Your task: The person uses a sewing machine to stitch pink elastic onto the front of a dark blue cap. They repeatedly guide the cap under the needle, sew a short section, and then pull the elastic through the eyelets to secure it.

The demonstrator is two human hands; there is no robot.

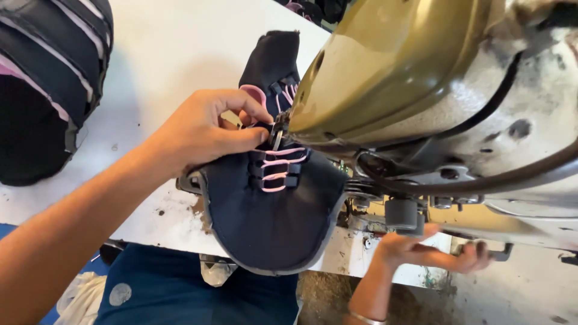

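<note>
White worktable (174, 54) carries a dark shoe upper (271, 210) under the sewing machine (433, 90), long axis running away, rounded toe nearest. Left hand (205, 132) pinches its pink-looped lacing (280, 168) beside the needle; fingers risk a prick. Right hand (421, 250) curls around a lever (497, 253) below.
</note>
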